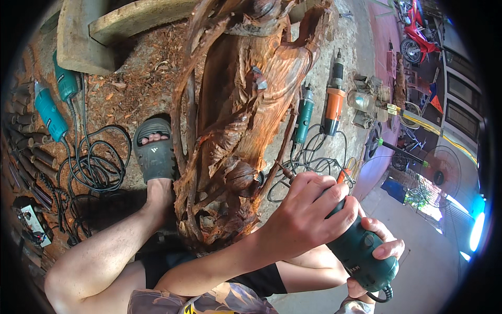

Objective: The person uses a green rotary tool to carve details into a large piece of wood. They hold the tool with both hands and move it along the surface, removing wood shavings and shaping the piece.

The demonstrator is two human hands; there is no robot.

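Green grinder (361, 254) near edge of carving (269, 112)

1. A carved wooden piece (272, 99) stands in the middle, brown and gnarled.
2. Just right of the carving, the left hand (316, 212) grips the front of a dark green power tool (368, 256); the right hand (389, 249) wraps its rear.
3. Right of the carving lie an orange tool (334, 107) and a slim green tool (304, 118).
4. Left of the carving: a sandal (157, 159) and, farther, two teal tools (51, 116).
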